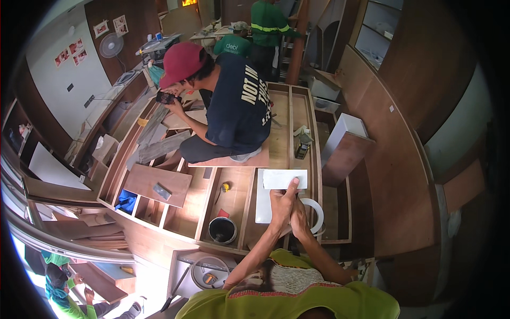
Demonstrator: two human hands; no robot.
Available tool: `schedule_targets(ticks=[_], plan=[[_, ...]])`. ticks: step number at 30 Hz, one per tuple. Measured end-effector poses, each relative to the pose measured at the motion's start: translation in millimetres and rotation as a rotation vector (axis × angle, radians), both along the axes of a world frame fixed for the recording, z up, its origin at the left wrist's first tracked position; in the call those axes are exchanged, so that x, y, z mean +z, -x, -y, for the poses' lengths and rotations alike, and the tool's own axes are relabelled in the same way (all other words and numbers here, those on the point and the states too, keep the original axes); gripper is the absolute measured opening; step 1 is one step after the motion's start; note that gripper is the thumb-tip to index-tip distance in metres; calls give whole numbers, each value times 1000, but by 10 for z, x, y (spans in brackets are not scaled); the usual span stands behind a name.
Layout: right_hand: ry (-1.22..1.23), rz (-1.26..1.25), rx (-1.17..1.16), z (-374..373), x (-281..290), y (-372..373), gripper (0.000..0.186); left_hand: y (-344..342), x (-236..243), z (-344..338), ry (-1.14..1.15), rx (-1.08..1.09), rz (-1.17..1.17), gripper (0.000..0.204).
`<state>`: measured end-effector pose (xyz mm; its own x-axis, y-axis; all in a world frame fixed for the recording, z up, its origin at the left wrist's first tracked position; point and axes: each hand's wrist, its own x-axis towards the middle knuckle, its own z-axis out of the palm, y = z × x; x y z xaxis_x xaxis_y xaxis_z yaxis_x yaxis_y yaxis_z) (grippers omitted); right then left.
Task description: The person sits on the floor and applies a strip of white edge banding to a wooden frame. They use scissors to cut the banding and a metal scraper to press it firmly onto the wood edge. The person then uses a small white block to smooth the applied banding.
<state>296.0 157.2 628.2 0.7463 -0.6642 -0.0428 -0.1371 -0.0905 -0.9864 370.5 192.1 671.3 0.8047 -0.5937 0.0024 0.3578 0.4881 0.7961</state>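
Note:
A flat white rectangular piece (276, 179) is held out in front of me, with my left hand (280, 206) shut on its lower edge and a thumb lying on its face. My right hand (299, 218) is pressed against the left one, its fingers closed and partly hidden; what it holds, if anything, I cannot make out. Beside the right hand is a white ring-shaped roll of strip (319, 213), partly covered by that hand. Below the held piece, a larger white sheet (262, 204) lies over the wooden frame.
A wooden frame with open compartments (249, 207) spreads ahead, holding a black-lined bucket (222, 230), a yellow tape measure (226, 186) and a can (303, 146). A co-worker (234, 101) in a red cap sits on it. A white-topped box (345, 143) stands right; others work farther off.

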Motion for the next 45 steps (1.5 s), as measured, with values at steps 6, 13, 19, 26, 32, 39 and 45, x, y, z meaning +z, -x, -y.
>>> schedule_targets(ticks=[6,13,19,26,32,39,45], plan=[[-15,-19,12,-24,89,-62,53,-59,-29,-5,7,-2,-9,24],[-19,6,8,-56,46,-148,54,-143,-39,-44,12,49,8,24],[32,28,0,-61,101,-188,50,-171,-23,-42,-14,64,9,23],[11,-43,-28,15,61,-160,50,-149,-75,40,7,37,-7,25],[45,-27,-52,67,1,-116,51,-104,-41,77,11,18,-7,24],[27,-17,-52,16,133,-99,52,-79,-54,81,15,17,-2,25],[21,-21,-28,11,57,-50,55,-67,-68,39,12,5,-7,25]])
